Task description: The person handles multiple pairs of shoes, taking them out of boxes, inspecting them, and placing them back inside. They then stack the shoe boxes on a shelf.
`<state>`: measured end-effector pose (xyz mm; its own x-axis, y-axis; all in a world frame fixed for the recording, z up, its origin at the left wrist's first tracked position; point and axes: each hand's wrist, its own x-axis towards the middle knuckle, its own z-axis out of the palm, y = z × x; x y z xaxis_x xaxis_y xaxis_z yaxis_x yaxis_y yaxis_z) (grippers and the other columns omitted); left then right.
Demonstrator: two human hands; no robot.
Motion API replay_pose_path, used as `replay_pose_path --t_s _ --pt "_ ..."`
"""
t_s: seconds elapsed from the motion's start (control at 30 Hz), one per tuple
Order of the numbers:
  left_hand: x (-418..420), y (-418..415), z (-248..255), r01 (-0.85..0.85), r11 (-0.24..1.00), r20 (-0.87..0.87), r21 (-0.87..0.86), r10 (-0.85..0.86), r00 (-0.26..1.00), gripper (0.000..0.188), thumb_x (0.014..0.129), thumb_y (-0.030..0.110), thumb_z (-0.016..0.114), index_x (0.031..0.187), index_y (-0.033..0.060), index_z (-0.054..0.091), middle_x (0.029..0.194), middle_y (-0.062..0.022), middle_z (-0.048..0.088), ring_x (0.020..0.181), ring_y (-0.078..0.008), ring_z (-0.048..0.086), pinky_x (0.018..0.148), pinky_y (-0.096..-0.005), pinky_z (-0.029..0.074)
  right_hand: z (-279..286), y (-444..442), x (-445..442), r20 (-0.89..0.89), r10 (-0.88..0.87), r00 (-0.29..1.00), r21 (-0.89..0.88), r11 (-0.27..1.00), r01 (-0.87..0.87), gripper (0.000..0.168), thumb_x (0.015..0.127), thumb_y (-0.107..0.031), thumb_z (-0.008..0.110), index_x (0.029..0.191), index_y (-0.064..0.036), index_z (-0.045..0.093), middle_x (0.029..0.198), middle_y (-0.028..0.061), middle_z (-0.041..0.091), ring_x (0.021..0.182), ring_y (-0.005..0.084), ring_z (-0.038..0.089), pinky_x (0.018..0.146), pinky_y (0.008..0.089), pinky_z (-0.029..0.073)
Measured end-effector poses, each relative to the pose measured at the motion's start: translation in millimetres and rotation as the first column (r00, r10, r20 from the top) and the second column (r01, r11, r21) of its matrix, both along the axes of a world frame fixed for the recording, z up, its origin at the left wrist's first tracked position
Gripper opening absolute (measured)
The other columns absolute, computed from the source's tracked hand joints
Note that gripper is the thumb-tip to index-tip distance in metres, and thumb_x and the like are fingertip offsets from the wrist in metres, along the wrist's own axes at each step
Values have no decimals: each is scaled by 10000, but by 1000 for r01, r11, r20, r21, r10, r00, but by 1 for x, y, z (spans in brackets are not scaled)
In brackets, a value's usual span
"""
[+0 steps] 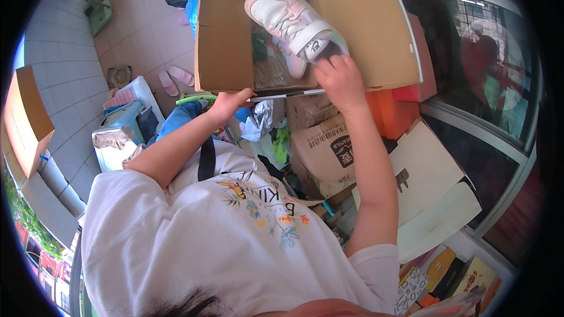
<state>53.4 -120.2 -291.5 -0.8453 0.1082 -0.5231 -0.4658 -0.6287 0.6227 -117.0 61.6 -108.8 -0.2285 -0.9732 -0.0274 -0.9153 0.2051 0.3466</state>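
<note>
An open cardboard shoebox [224,39] is tilted in front of me, its lid [370,26] folded back to the right. My left hand [231,102] grips its near edge at the left corner. With my right hand [341,80] I pinch the heel collar of a white, pink and lilac Nike sneaker [288,22], which lies slantwise over the box, toe to the far left. Under it, part of a second sneaker [296,62] shows inside the box. Beside that lies crumpled clear plastic wrapping [271,72]. The sneaker hides some of the box's inside.
Brown cartons [319,149] and an orange box [392,112] are stacked below and right, near a sliding glass door [476,53]. A white box [434,185] leans there. Pink slippers [176,80] lie on the tiled floor; a green dustpan [101,17] stands by the wall.
</note>
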Motion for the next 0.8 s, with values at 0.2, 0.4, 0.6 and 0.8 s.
replay_pose_path --t_s 0.2,0.4,0.6,0.8 --pt "-1 0 6 -16 1000 -5 1 16 1000 264 929 185 604 1149 39 592 1111 -62 595 1074 -201 585 925 -431 541 -2 -3 3 19 18 1000 -48 999 -17 47 727 -136 584 693 -130 553 819 15 517 873 191 521 901 334 445" --pt "-1 0 3 -16 1000 -5 12 16 1000 272 927 191 606 1152 40 582 1111 -58 585 1064 -195 582 926 -431 538 -2 -2 -1 100 -77 992 -149 985 91 22 751 -116 583 735 -112 597 843 18 543 920 208 532 946 369 437" --pt "-3 -1 7 17 1000 -5 -16 -17 1000 269 927 186 601 1152 39 582 1107 -57 589 1068 -195 584 926 -428 539 5 -8 -6 285 -225 932 -190 940 285 96 722 -39 638 793 -98 664 859 5 593 941 242 546 906 389 449" --pt "-5 -3 10 43 999 7 -5 -43 999 268 928 168 601 1157 30 580 1125 -65 589 1073 -198 589 928 -407 542 -3 6 -7 321 -259 911 -205 920 334 159 693 25 678 806 -86 666 896 38 618 945 281 547 838 380 473"
